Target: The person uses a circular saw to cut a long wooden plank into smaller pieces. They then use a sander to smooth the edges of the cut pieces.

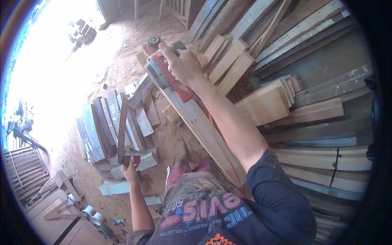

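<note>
My right hand (182, 65) is closed around the handle of a red and grey electric planer (157, 75). The planer rests at the far end of a long, pale board (195, 122) that slants from the upper middle toward my right side. Down at the left, the fingers of my left hand (130, 170) are wrapped round the near end of a long, narrow brown wooden piece (122, 130) with a corner at that end. Its exact kind is unclear. A red-orange cord (216, 132) runs along the board below my right forearm.
Cut wooden blocks (104, 126) lie in rows on the dusty ground at left. Boards (261, 102) and long planks (322, 159) are stacked along the right side. At lower left are cups (92, 214) beside wooden panels (45, 216). Bright light washes out the upper left.
</note>
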The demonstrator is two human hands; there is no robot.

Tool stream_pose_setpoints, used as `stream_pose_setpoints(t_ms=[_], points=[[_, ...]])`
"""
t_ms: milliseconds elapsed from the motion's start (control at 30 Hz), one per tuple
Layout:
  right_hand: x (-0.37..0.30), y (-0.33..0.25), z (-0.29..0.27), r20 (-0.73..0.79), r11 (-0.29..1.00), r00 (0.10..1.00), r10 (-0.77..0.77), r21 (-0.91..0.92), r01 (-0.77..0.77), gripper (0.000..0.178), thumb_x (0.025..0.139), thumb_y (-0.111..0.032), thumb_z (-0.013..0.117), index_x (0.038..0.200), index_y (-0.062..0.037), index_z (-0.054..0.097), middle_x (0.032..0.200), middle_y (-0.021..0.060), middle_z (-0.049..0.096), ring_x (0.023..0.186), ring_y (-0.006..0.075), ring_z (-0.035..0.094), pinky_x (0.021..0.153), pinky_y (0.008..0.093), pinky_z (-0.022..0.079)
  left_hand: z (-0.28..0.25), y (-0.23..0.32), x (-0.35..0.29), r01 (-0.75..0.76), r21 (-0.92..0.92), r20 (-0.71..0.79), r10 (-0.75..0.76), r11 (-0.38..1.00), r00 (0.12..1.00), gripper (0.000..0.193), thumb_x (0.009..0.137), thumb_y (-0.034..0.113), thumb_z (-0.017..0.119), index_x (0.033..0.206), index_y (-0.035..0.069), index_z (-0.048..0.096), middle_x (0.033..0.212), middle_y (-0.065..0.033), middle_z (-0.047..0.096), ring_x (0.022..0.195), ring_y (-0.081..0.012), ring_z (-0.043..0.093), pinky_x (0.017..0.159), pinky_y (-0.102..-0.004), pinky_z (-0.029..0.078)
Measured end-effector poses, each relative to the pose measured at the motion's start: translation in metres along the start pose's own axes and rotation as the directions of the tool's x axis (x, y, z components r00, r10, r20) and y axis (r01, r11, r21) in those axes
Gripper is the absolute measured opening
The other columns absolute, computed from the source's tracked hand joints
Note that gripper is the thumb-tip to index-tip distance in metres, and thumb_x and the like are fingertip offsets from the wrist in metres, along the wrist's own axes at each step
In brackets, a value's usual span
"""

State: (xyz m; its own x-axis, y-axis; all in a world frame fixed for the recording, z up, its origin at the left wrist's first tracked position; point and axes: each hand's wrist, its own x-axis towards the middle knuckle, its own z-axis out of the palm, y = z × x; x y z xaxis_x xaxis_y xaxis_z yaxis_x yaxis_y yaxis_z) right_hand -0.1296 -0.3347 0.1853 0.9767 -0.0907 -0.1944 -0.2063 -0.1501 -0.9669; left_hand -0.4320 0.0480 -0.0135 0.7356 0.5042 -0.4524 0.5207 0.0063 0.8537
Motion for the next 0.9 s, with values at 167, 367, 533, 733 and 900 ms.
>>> stream_pose_setpoints(t_ms=[167, 367, 533, 733, 900], points=[[-0.108, 0.022, -0.052, -0.004, 0.95, 0.999, -0.046, 0.309, 0.045, 0.06, 0.108, -0.059, 0.061, 0.096, -0.0015, 0.076, 0.071, -0.0049, 0.055, 0.062, 0.0052, 0.051, 0.054, 0.0279, 0.041, -0.042, -0.106, -0.049, 0.27, -0.119, 0.046, -0.266, 0.956, 0.963, 0.025, 0.097, 0.015, 0.08, 0.116, 0.005, 0.068, 0.101, -0.0053, 0.074, 0.084, -0.0203, 0.073, 0.066, -0.0357, 0.057], [-0.303, 0.053, -0.157, -0.166, 0.983, 0.975, 0.149, 0.134, -0.127, 0.057, 0.112, -0.054, 0.058, 0.099, -0.0013, 0.074, 0.073, -0.0063, 0.055, 0.057, 0.0031, 0.047, 0.05, 0.0249, 0.035, -0.098, -0.239, -0.105, 0.541, 0.374, 0.072, -0.605, 0.753, 0.793, 0.022, 0.088, 0.021, 0.073, 0.096, 0.001, 0.077, 0.087, -0.0142, 0.075, 0.072, -0.0265, 0.066, 0.07, -0.0439, 0.053], [-0.471, 0.089, -0.228, -0.403, 0.923, 0.833, 0.38, 0.098, -0.373, 0.058, 0.112, -0.053, 0.059, 0.101, 0.0005, 0.076, 0.064, -0.0058, 0.055, 0.053, 0.0039, 0.047, 0.048, 0.0251, 0.035, -0.082, -0.236, -0.14, 0.239, 0.384, 0.231, -0.344, 0.892, 0.91, 0.031, 0.091, 0.033, 0.077, 0.093, 0.002, 0.078, 0.086, -0.0066, 0.072, 0.076, -0.0232, 0.066, 0.076, -0.0405, 0.054], [-0.593, 0.149, -0.252, -0.467, 0.916, 0.818, 0.336, -0.043, -0.4, 0.056, 0.106, -0.056, 0.065, 0.12, -0.0034, 0.081, 0.093, 0.0085, 0.077, 0.089, 0.0205, 0.073, 0.082, 0.0345, 0.057, -0.01, -0.16, -0.09, 0.273, 0.479, 0.17, -0.393, 0.835, 0.904, 0.031, 0.096, 0.035, 0.076, 0.113, 0.009, 0.077, 0.085, -0.0014, 0.065, 0.076, -0.0218, 0.064, 0.073, -0.0405, 0.054], [-0.621, 0.168, -0.249, -0.463, 0.886, 0.847, 0.261, -0.234, -0.401, 0.074, 0.099, -0.073, 0.063, 0.141, -0.0146, 0.076, 0.116, 0.0206, 0.08, 0.109, 0.0379, 0.077, 0.097, 0.0458, 0.059, 0.024, -0.103, -0.073, 0.352, 0.347, 0.309, -0.46, 0.869, 0.832, 0.042, 0.096, 0.053, 0.069, 0.118, 0.018, 0.069, 0.089, 0.0029, 0.055, 0.078, -0.0205, 0.052, 0.078, -0.0415, 0.045]])
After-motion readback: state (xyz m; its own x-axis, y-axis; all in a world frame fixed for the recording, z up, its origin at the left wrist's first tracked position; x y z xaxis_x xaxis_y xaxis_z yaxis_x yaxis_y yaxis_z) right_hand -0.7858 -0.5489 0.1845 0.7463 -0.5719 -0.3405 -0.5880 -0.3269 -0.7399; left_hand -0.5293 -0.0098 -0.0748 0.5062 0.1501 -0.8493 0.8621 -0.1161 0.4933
